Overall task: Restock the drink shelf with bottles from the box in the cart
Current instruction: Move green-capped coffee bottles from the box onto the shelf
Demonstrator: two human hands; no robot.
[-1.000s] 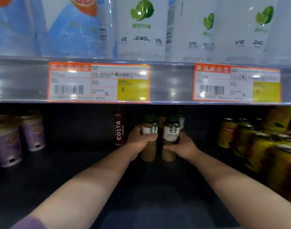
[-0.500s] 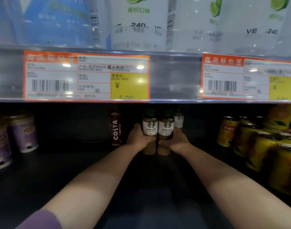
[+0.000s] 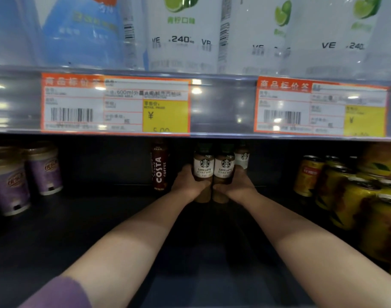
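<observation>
Below shelf-edge (image 3: 223,136), hands (image 3: 188,184) (image 3: 238,185) seemingly round bottles (image 3: 204,168) (image 3: 225,170)

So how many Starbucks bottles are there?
3. The left bottle in the left hand, the right bottle in the right hand, the back bottle behind them. Others may be hidden.

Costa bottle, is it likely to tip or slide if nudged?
It may tip: the Costa bottle is tall, narrow and stands alone. Probably rigid; its dark body hides the fill level. The left hand, close by, could bump it.

Gleaming along the glossy plastic price rail (image 3: 223,105), covering paper price tags (image 3: 115,104). Looking matt across the shelf deck (image 3: 90,218).
</observation>
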